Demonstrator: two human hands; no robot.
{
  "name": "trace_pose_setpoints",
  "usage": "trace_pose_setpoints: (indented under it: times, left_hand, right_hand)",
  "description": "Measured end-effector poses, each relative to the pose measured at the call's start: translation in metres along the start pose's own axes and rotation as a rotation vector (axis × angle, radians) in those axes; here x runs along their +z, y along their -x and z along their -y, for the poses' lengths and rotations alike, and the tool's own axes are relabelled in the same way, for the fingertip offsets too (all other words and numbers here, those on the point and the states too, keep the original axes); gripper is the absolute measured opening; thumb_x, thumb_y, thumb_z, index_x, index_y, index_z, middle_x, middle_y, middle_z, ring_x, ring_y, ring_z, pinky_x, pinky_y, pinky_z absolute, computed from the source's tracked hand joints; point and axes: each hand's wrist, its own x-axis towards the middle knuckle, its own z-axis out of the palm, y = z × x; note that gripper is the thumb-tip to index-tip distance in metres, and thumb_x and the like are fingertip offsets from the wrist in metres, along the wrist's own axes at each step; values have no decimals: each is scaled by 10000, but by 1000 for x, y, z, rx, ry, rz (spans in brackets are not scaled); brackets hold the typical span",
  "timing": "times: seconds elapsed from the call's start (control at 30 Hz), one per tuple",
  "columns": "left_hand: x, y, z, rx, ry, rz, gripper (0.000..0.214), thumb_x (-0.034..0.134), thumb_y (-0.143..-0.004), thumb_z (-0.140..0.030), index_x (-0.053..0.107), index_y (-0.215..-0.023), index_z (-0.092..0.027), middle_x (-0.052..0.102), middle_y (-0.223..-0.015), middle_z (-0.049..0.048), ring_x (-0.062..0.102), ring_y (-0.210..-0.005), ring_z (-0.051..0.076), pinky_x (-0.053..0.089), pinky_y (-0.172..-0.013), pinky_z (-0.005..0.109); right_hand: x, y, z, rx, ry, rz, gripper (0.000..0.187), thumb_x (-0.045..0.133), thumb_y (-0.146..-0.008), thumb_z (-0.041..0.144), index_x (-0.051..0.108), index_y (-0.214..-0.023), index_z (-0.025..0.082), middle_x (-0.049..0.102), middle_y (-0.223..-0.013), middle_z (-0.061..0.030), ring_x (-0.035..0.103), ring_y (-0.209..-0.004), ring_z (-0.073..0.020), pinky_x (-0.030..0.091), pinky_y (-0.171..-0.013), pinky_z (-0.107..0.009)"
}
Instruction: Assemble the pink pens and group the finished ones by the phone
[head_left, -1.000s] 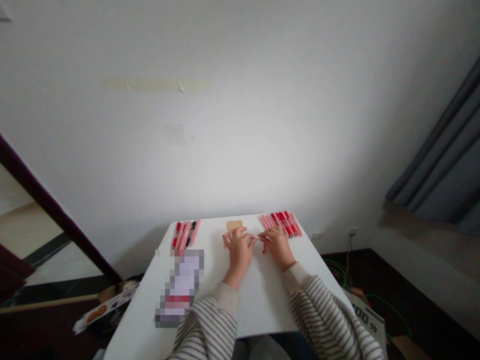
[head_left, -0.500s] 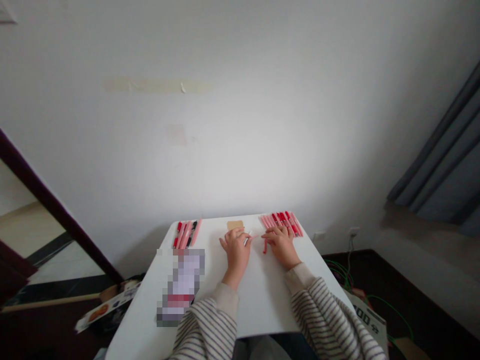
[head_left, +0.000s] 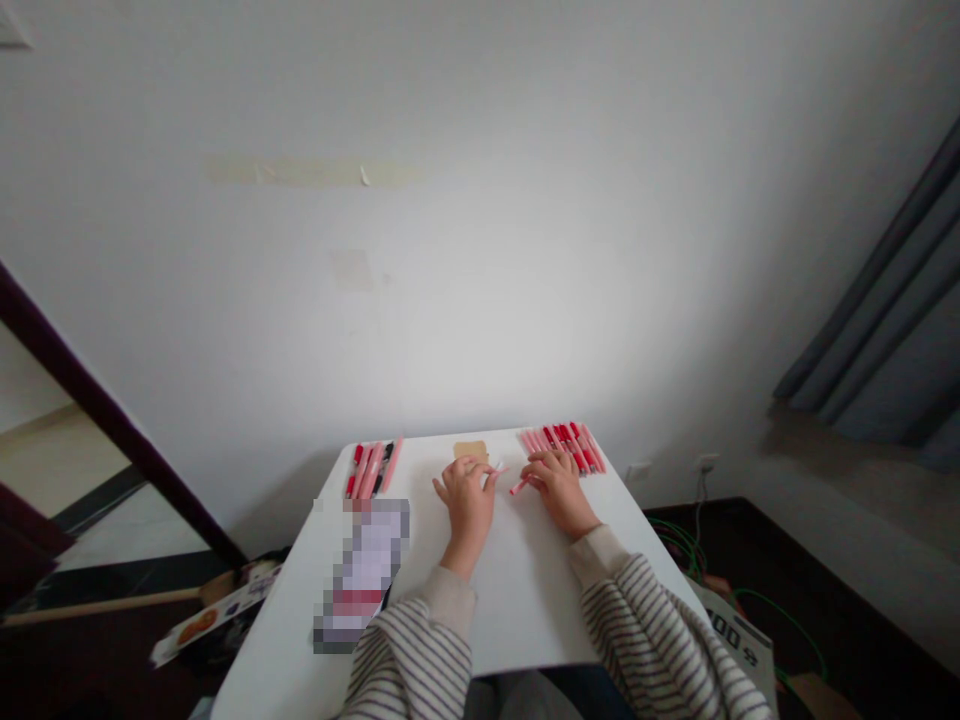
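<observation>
My left hand (head_left: 469,497) is closed in a pinch around a slim pink pen (head_left: 501,469), whose thin end points right; most of it is hidden by the fingers. A short gap away, my right hand (head_left: 559,492) pinches a small pink tube that looks like a pen cap (head_left: 517,488), its reddish end slanting down and left. Just beyond the right hand lies a row of pink and red pens (head_left: 574,440). Behind the left fingers sits a small tan piece (head_left: 471,449) on the white table (head_left: 517,610).
A group of pink, red and black pens (head_left: 371,468) lies at the table's back left. Nearer me on that side is a blurred-out flat object (head_left: 367,570). A wall (head_left: 480,250) rises behind the table. Green cables (head_left: 679,545) run along the floor at right.
The pink cap-like piece in my right hand has swung from pointing down toward me to pointing left. My left hand has shifted slightly left with the pen.
</observation>
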Motion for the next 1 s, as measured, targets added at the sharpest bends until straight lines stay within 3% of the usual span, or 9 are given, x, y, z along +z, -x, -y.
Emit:
trace_pose_setpoints:
  times: [0.17,0.33,1.0]
  left_hand:
    - [-3,0,-1,-2,3,-6,114,620,-817,-316,714,-871,-281,599,-1191,49,459,-1189,258,234,-1083,628]
    - [-4,0,-2,8,9,-14,120,618,-818,-310,715,-880,-279,603,-1187,58,472,-1178,256,239,-1081,623]
    - [-6,1,-6,54,74,-2,53,676,-772,-278,727,-779,-285,622,-1169,19,473,-1170,239,229,-1098,544]
  right_hand:
    - [-1,-1,-2,64,-1,-68,177,500,-937,291,671,-980,274,662,-972,-37,470,-1011,-245,318,-935,-417]
    - [0,0,-3,108,58,-140,161,523,-926,285,677,-973,284,663,-952,-30,476,-1006,-241,272,-982,-448]
    - [-1,-1,7,5,-39,-35,171,560,-915,302,710,-997,297,690,-931,-22,499,-976,-213,304,-944,-396]
